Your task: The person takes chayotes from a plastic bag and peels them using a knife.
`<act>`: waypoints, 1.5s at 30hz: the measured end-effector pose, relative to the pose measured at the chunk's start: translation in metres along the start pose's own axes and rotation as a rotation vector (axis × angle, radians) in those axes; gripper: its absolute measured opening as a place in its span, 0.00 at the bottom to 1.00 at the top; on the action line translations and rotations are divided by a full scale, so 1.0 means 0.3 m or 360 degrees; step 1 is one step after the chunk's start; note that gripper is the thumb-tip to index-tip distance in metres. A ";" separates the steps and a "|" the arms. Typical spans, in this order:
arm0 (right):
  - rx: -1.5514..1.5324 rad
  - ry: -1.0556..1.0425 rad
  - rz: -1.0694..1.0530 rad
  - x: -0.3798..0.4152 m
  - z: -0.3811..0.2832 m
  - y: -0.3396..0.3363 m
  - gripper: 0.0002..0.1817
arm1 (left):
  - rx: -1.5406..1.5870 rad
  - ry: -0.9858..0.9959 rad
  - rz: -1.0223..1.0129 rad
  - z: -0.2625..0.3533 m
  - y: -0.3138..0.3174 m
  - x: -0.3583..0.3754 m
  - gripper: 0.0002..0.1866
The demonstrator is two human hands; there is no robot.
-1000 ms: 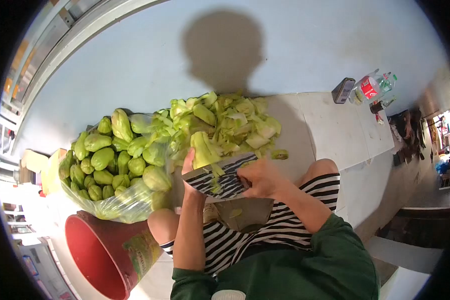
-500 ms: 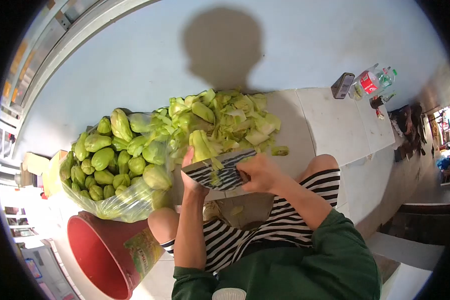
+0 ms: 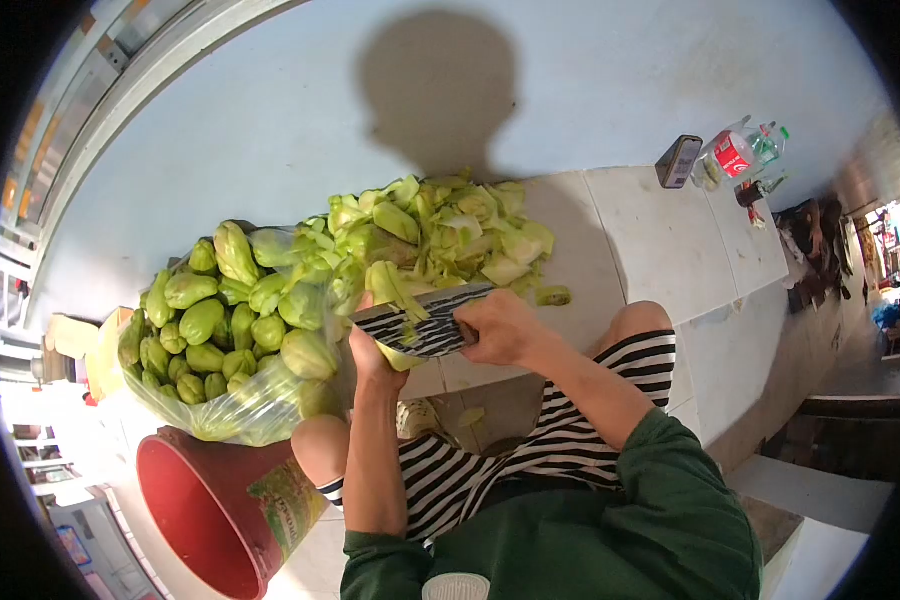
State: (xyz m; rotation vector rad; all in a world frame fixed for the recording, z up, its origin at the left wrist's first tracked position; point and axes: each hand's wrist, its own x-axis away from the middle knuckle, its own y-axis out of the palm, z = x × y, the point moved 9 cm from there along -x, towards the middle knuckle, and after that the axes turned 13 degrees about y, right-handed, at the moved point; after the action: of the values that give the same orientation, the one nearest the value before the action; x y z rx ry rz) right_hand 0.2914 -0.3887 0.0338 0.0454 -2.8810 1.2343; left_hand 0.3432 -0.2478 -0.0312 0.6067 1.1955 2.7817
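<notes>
My left hand (image 3: 374, 358) is wrapped round a pale green chayote (image 3: 384, 279), held above my lap. In my right hand (image 3: 505, 328) is a cleaver (image 3: 432, 330), gripped at its handle. The broad blade lies across the chayote and hides much of it, and stripes are mirrored in the steel. Thin green strips lie along the upper blade edge. Just beyond my hands spreads a heap of chayote peelings (image 3: 470, 225). On the left, a clear plastic bag (image 3: 260, 415) holds several whole green chayotes (image 3: 202, 322).
A red bucket (image 3: 195, 510) lies tipped on its side at the lower left. A phone (image 3: 679, 162) leans at the wall on the right, beside plastic bottles (image 3: 735, 155). One small peeling (image 3: 554, 295) lies apart on the tiles. The blue wall (image 3: 610, 80) rises behind.
Both hands, the chayote and the cleaver have shifted slightly left in view. The blade sits lower across the chayote, whose pale underside now shows below it.
</notes>
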 end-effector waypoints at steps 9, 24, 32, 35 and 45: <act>0.0084 0.0124 0.0121 -0.014 0.044 -0.015 0.09 | -0.0088 -0.0012 -0.0229 0.004 0.041 0.038 0.24; 0.0136 0.0222 0.0041 0.000 0.013 -0.030 0.11 | 0.0022 0.0073 -0.0076 0.020 0.044 0.034 0.25; 0.0038 -0.0208 0.0007 0.056 -0.069 -0.047 0.12 | 0.0189 -0.0075 -0.0301 -0.024 0.017 0.012 0.25; 0.0241 0.0020 0.0123 -0.018 0.043 -0.028 0.11 | -0.0139 -0.0069 -0.0296 -0.036 0.006 0.024 0.24; 0.0122 0.0091 0.0147 -0.023 0.053 -0.033 0.10 | -0.0223 -0.0211 -0.0243 -0.037 0.027 0.052 0.24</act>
State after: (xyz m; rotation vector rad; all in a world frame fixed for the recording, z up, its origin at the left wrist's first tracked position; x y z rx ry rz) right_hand 0.2985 -0.4069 0.0297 -0.1219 -2.8158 1.3373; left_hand 0.3256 -0.2579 -0.0273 0.6467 0.9689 2.6251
